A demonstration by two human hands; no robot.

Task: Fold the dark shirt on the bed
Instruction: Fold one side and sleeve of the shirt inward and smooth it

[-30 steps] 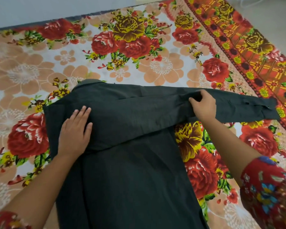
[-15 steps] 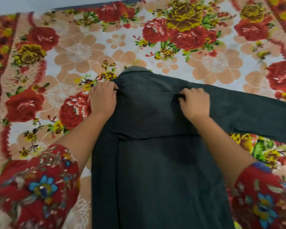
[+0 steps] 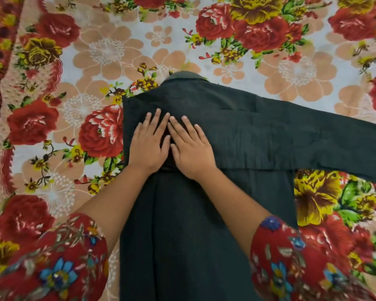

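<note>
2 hands press flat on a dark shirt point(image 3: 182, 235) spread over a floral bedsheet point(image 3: 96, 51), seen from above the person's own forearms. The left hand point(image 3: 149, 146) and the right hand point(image 3: 190, 151) lie side by side on the upper part of the garment, below the collar point(image 3: 186, 76). Palms are down, fingers straight and slightly fanned, gripping nothing. Their inner edges sit just beside each other, and whether they touch cannot be told.

The shirt lies lengthwise, collar at the far end, its body running toward the person and out of the bottom of the view. Its left side is turned in to a straight edge that runs just beside the left hand. 1 long sleeve point(image 3: 313, 144) is laid crosswise over the chest and reaches to the right, its end cut off at the edge of view. The sleeve's lower edge crosses the shirt body just below the right wrist.

The sheet is printed with large red and yellow roses and peach blossoms on a pale ground. Both forearms are bare up to red flowered cuffs point(image 3: 52, 263) at the bottom corners.
</note>
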